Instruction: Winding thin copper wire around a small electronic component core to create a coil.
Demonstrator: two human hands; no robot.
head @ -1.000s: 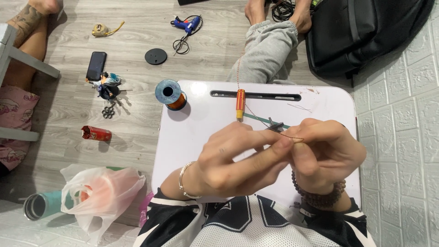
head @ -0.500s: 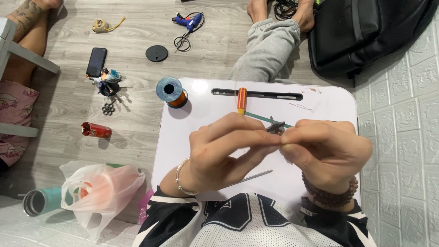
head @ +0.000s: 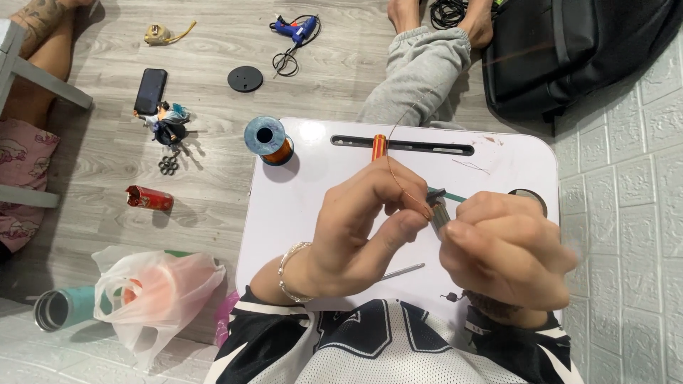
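Observation:
Over a small white lap table (head: 313,206), my left hand (head: 356,227) pinches a thin copper wire (head: 400,181) between thumb and fingers. The wire loops up and away toward the far edge. My right hand (head: 505,249) grips a small grey metal rod (head: 439,213) with a green-tipped end; the wire meets it where the two hands touch. A spool of copper wire (head: 267,140) stands at the table's far left corner. An orange-red cylinder (head: 379,147) sits by the table's long slot. A thin metal pin (head: 402,271) lies under my left hand.
On the wood floor lie a blue glue gun (head: 295,32), a black disc (head: 245,78), a phone (head: 151,90), keys with a figurine (head: 167,128), a red tube (head: 149,198), a plastic bag (head: 153,295) and a teal cup (head: 60,307). A black backpack (head: 569,50) and another person's grey-trousered leg (head: 420,67) lie beyond.
My hands have shifted slightly right and lower on the table. The left fingers now pinch the wire closer to the rod, and the wire loop stands higher.

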